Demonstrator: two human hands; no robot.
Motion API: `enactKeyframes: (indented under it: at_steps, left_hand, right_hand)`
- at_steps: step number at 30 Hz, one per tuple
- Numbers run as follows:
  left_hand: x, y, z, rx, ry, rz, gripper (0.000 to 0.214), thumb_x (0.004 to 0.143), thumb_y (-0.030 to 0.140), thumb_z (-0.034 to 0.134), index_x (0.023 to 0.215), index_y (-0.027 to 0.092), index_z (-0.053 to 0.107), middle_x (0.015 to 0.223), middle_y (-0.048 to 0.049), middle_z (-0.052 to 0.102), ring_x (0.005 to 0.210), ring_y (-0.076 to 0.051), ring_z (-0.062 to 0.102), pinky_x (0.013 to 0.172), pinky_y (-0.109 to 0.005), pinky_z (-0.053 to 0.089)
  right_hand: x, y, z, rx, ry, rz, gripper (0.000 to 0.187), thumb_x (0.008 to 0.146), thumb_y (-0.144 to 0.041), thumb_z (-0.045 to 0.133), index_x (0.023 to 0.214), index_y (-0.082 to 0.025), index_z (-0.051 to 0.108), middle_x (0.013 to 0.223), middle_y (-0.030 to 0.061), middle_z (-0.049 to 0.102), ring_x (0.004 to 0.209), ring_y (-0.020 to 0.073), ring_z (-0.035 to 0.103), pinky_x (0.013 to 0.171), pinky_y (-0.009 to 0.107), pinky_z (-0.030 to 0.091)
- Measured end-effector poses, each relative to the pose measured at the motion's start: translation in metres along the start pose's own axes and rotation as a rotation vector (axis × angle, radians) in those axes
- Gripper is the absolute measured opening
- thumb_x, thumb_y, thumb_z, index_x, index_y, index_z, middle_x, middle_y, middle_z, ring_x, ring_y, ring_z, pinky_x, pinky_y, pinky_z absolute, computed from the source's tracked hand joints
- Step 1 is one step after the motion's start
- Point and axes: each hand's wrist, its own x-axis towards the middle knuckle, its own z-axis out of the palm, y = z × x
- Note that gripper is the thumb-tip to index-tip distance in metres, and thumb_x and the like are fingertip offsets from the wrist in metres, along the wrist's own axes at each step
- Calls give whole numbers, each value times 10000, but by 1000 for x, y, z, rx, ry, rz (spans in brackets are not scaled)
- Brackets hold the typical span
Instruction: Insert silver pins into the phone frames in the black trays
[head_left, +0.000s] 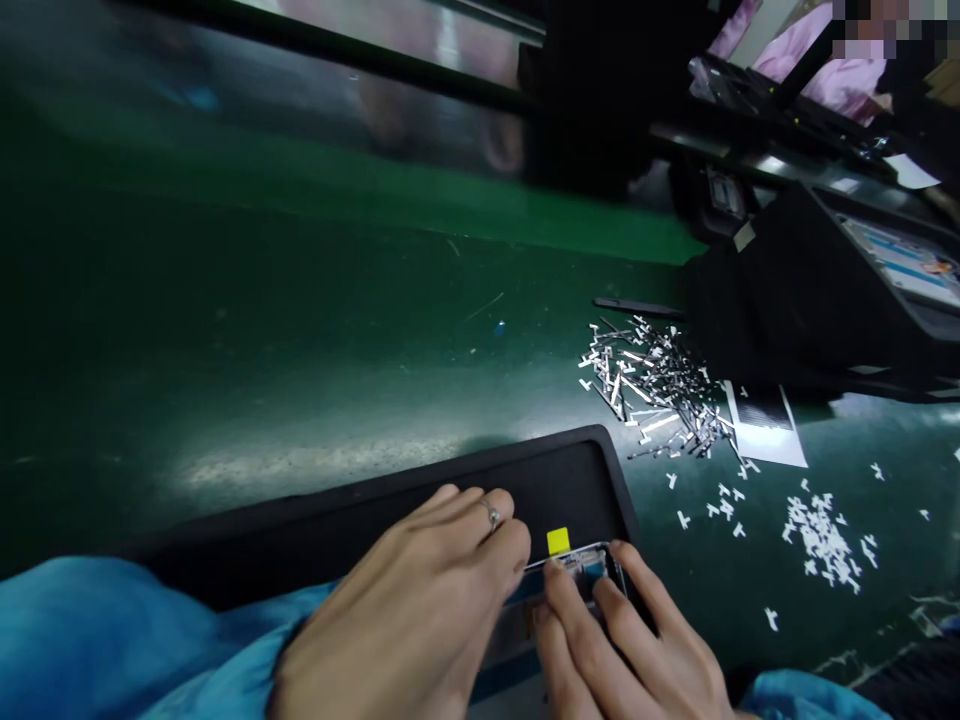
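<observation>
My left hand (420, 610), with a ring on one finger, lies over a flat phone-like frame (581, 562) in a black tray (570, 470), fingers curled down onto its edge. My right hand (622, 640) presses on the same frame from the right, fingertips together at its top edge. A small yellow tab (558, 540) sits just above the frame. Most of the frame is hidden under both hands. Both sleeves are blue.
A heap of small silver metal strips (652, 385) lies on the green bench, with white bits (821, 535) scattered to the right. A white card (765, 425) and black equipment (825, 290) stand at the right. A person in pink (817, 60) is at the far right.
</observation>
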Motion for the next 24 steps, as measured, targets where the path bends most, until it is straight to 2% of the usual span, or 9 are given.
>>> enactKeyframes:
  at_steps: [2,6,9,12,15,20,24]
  left_hand:
    - [6,-3,-4,-4,-61,-13,360,784,83,249,725,217,578,780,1,666,708,-160,637,668,-260,504]
    - [11,-3,-3,132,-114,-3,337,728,67,288,794,206,588,845,-18,676,731,-197,644,593,-285,507]
    - [11,1,-1,218,-91,-18,307,687,61,329,776,214,579,777,-1,677,669,-204,636,554,-293,492]
    - [10,6,0,239,-68,-22,311,671,46,336,778,207,580,777,-14,677,635,-207,626,518,-296,473]
    - [11,6,-1,173,-68,-65,278,677,53,353,740,213,571,765,-12,673,633,-213,621,517,-303,467]
    - [16,0,-5,65,-136,-83,237,679,73,350,682,203,548,677,-12,645,597,-200,611,533,-289,471]
    - [18,0,-5,48,-60,-60,291,692,61,292,637,200,543,599,7,611,554,-159,595,530,-241,466]
  right_hand:
    - [-5,1,-1,7,-18,-1,336,871,-38,310,718,-164,581,782,-3,663,613,126,561,843,372,427]
    - [-20,9,-8,65,-220,-126,347,918,-103,288,819,-139,619,991,29,627,787,133,564,962,401,340]
    - [-24,10,-10,82,-207,-123,398,921,-92,248,784,-141,619,1019,31,617,827,134,557,962,385,348]
    - [-24,6,-7,38,-164,-134,352,880,-45,315,740,-174,611,1035,-11,611,767,129,553,889,364,404]
    - [-20,2,-3,13,-149,-139,377,885,-44,298,733,-195,608,1014,-39,619,731,132,544,820,356,419]
    - [-12,-3,1,-60,-87,-178,391,865,21,307,680,-178,588,828,-52,662,648,115,527,698,310,435]
    - [-18,-10,7,-133,-99,-201,401,874,12,287,684,-165,593,836,-35,663,615,95,520,690,270,450]
